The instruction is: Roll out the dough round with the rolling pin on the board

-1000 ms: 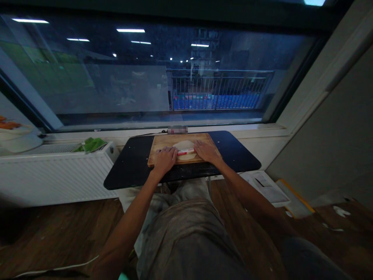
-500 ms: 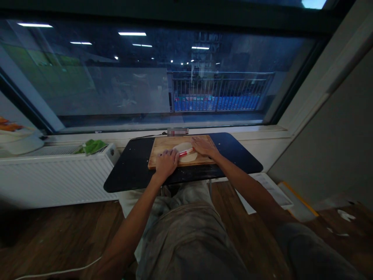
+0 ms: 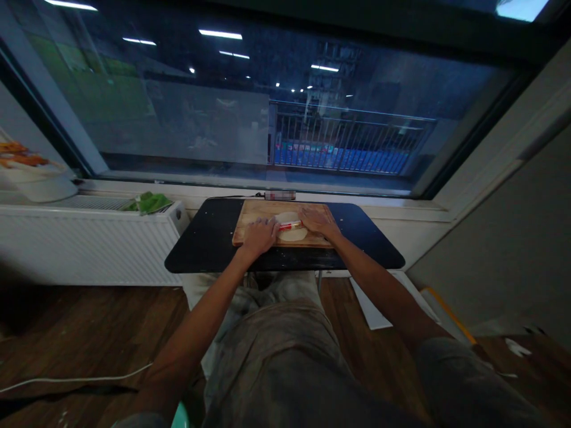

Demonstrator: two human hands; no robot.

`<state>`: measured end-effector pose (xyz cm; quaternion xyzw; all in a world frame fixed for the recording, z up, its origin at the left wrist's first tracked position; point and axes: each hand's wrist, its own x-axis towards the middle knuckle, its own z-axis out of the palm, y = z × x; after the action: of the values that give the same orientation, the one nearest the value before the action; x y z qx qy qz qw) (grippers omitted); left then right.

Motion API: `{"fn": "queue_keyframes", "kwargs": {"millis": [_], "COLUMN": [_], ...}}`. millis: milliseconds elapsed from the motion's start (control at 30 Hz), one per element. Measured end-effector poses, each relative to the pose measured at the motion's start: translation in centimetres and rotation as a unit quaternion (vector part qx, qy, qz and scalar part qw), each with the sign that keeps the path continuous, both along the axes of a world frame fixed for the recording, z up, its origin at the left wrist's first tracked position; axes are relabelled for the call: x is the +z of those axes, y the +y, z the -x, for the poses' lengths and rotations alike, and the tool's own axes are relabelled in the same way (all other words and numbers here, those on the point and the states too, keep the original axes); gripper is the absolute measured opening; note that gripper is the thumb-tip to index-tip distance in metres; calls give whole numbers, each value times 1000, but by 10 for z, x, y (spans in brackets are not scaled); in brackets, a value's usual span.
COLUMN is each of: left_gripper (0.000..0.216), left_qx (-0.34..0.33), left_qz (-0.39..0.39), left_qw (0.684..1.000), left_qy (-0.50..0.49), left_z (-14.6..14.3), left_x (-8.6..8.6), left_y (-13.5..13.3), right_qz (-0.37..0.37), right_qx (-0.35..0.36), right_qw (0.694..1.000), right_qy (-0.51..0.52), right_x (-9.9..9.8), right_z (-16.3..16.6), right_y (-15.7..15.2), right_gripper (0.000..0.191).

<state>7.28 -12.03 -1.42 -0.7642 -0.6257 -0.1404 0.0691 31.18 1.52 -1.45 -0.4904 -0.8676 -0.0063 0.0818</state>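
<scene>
A wooden cutting board (image 3: pixel 254 209) lies on a small black table (image 3: pixel 209 238). On the board is a flat pale round of dough (image 3: pixel 292 235). Across it lies a thin red and white roller (image 3: pixel 289 225). My left hand (image 3: pixel 260 235) presses flat on the roller's left end, fingers stretched out. My right hand (image 3: pixel 316 221) rests flat on its right end, fingers also extended. Both palms cover the roller's ends.
A white radiator (image 3: pixel 89 244) stands to the left with a green cloth (image 3: pixel 149 203) on top. A wide window (image 3: pixel 250 101) runs behind the table. White papers (image 3: pixel 372 306) lie on the wooden floor at right. A cable (image 3: pixel 75 378) trails at left.
The roller has moved slightly away from me across the dough, with both hands following it. The camera has tilted, so the table sits a bit higher in view.
</scene>
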Motion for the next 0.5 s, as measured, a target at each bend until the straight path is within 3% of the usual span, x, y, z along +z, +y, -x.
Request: {"fn": "queue_keyframes", "kwargs": {"millis": [233, 500], "left_gripper": [59, 56], "left_qx": [7, -11], "left_qz": [-12, -28], "left_qw": [1000, 999], "left_qy": [1, -24], "left_z": [3, 8], "left_x": [1, 0], "left_y": [6, 13], "right_qz": [13, -10], "right_qx": [-38, -38], "right_qw": [998, 998], "right_qy": [-38, 42], "right_x": [0, -21], "right_z": [-11, -26], "right_y": [-37, -86], "right_gripper": [65, 73]}}
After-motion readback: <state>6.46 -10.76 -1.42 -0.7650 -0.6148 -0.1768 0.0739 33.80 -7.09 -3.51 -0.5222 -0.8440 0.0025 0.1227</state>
